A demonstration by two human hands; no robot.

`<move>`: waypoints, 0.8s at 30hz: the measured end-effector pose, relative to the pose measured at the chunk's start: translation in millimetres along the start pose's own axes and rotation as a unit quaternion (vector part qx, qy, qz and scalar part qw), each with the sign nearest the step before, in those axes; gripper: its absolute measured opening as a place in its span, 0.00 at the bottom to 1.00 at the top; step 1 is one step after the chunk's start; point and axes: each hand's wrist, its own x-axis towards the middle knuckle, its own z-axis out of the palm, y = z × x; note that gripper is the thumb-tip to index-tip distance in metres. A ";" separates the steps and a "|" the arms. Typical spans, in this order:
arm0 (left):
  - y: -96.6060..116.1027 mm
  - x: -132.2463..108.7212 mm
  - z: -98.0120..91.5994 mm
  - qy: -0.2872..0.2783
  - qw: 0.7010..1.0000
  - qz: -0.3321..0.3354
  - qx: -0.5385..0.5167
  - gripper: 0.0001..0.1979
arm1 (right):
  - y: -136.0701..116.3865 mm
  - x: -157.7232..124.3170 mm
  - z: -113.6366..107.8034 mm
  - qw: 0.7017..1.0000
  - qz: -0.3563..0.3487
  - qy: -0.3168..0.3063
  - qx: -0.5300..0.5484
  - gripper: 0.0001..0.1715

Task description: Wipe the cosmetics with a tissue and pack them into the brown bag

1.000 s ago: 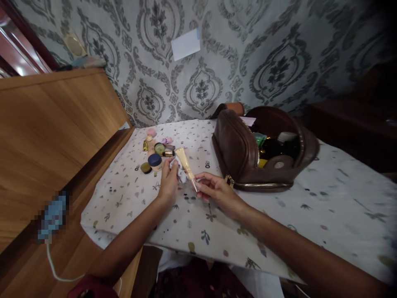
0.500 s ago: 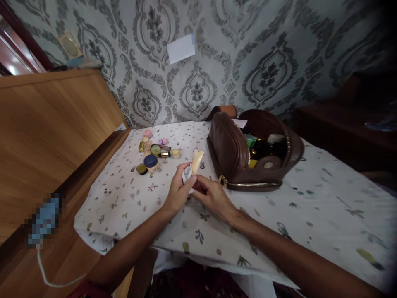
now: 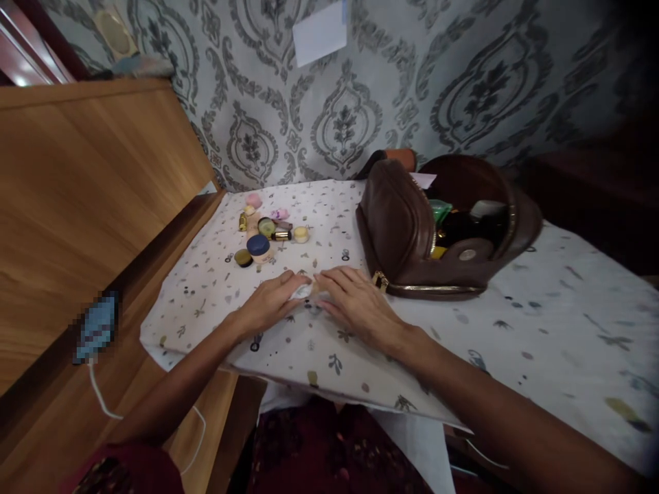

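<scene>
Just above the patterned cloth, my left hand (image 3: 270,302) is closed on a crumpled white wipe (image 3: 303,289). My right hand (image 3: 355,302) is closed round a small cream tube (image 3: 316,288), mostly hidden under its fingers. The two hands nearly meet at the tube and the wipe. Beyond my left hand stand a blue-lidded jar (image 3: 259,248), an olive lid (image 3: 243,258), a small yellow jar (image 3: 301,234) and several other cosmetics.
An open brown bag (image 3: 396,226) full of items stands right of my hands. The printed cloth (image 3: 412,377) covers the table. A wooden panel (image 3: 103,158) rises at the left, and the patterned wall is behind.
The tube has tipped from upright to low under my right hand, whose fingers now cover it. My left hand has moved left with the wipe. The view has shifted.
</scene>
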 end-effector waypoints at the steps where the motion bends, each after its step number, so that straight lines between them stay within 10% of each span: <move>1: 0.2 -0.5 0.2 -0.010 1.000 0.009 0.004 0.15 | 0.7 -0.2 2.8 0.999 -0.009 -0.036 0.002 0.15; 7: 3.0 6.0 -0.8 -0.010 0.997 0.028 -0.069 0.13 | -1.9 -0.2 4.3 0.992 0.007 -0.113 0.052 0.05; 16: -20.7 8.7 -10.6 0.165 0.971 -0.150 -0.086 0.29 | -0.9 -2.2 -2.5 0.949 0.141 -0.138 0.248 0.08; 19: -25.0 10.2 -8.3 0.248 0.908 -0.242 -0.237 0.29 | 0.8 -1.5 -3.0 0.936 0.179 -0.098 0.286 0.09; 24: 11.3 22.2 5.9 0.275 0.690 -0.268 -0.613 0.24 | -2.5 0.6 -2.2 0.890 0.243 -0.029 0.386 0.14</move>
